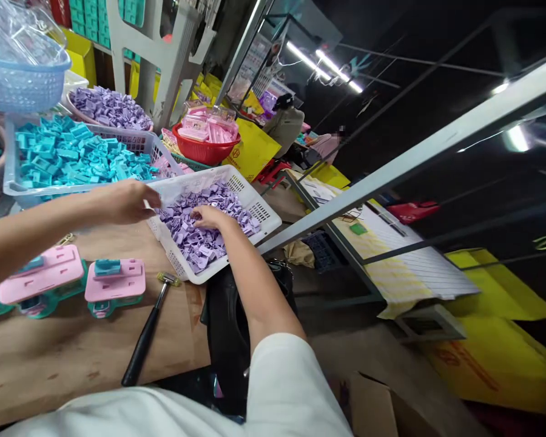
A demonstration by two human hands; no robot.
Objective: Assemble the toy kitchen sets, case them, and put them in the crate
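Note:
My right hand (210, 217) reaches into a white plastic basket (259, 209), its fingers bent around small purple plastic pieces (204, 246). Over the basket's left rim hovers my left hand (134, 203), fingers curled together. What it pinches, if anything, is too small to make out. Beside that arm stands a light-blue basket (16, 182) heaped with turquoise plastic pieces (73, 152). Nearer me on the brown worktop (86, 358) are pink-and-green plastic assemblies (116, 282) with blue parts on top. A black-handled hammer (148, 334) lies to their right.
A red basket (204, 152) of pink parts and a bowl of purple pieces (111, 109) stand farther back. A grey metal post (391, 164) slants across the right side. A black bag (230, 328) hangs by the worktop's right edge. People sit in the background.

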